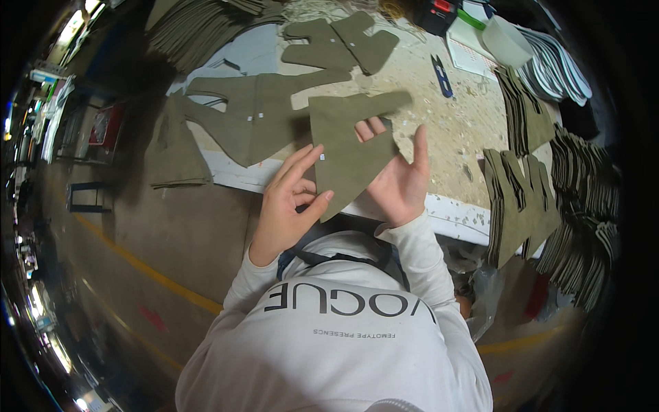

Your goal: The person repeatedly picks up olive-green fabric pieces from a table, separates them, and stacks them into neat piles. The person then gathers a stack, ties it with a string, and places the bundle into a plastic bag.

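An olive-green cut piece [347, 154], suede-like, with a narrow strip at the top right, a notch below it and a small white mark on its left edge, is raised over the table's front edge. My left hand [288, 206] is at its left edge, fingertips and thumb touching it. From below, my right hand [401, 189] supports it; two fingers show through the notch, the others are hidden, and the thumb stands apart. Behind it on the table lie two joined-looking olive pieces [257, 113] and a similar pair [343, 42] farther back.
Blue-handled thread snips [441, 77] lie on the speckled table [460, 151]. Olive pieces are stacked at the right [515, 206], with another stack [199, 34] at the back left. A white roll [506, 40] stands at the back right. One olive piece [180, 151] hangs over the left edge.
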Motion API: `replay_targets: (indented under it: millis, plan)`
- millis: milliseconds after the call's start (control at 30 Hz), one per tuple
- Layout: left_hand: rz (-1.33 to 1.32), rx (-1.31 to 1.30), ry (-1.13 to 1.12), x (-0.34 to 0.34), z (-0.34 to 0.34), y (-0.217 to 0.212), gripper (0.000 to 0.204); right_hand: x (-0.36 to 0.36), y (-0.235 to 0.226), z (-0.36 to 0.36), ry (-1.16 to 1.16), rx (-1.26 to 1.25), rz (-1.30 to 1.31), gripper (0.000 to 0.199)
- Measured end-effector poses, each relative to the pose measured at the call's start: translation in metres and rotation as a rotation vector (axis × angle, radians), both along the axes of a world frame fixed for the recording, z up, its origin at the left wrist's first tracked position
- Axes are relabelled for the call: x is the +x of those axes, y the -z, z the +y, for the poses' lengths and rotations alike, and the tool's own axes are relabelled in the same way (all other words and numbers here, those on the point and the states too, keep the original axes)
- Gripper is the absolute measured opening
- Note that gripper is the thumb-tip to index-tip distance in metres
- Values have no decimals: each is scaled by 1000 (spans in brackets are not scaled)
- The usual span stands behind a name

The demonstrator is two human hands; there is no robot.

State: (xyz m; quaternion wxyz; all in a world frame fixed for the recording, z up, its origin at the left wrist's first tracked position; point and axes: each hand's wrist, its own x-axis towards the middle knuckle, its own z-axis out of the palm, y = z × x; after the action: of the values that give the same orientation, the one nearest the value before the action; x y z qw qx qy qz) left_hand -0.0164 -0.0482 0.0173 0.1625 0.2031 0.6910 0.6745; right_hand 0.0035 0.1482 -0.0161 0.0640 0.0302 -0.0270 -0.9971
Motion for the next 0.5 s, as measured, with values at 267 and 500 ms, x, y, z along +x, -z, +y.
replay_targets:
  millis: [267,500]
  plan:
    - [-43,-23,255,7,52,13,66,48,-3,51,328,-34,-93,85]
    - [-58,-147,352,4,65,8,67,65,0,97,563,360,-147,84]
